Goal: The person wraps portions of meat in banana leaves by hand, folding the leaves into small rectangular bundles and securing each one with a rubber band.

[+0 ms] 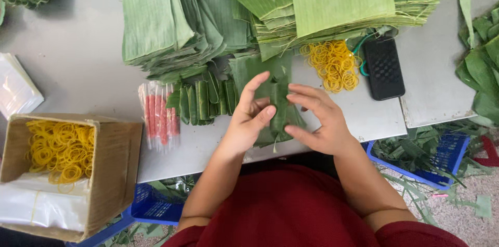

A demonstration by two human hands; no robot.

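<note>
My left hand [249,119] and right hand [317,122] pinch a half-folded banana-leaf parcel [275,107], not yet banded, beside finished wrapped rolls [202,101] and loose yellow rubber bands [332,64].

This is looking like a small food-wrapping workshop, a place of hand production rather than a home kitchen. Tall stacks of cut banana leaves [291,3] are crowding the far edge of the grey table [78,55], all trimmed to one size. A cardboard box [112,169] at the near left corner is holding a bulk supply of yellow rubber bands [61,149]. Blue plastic crates [447,158] under the near edge are collecting leaf scraps, and trimmings are littering the speckled floor [468,216].
</note>
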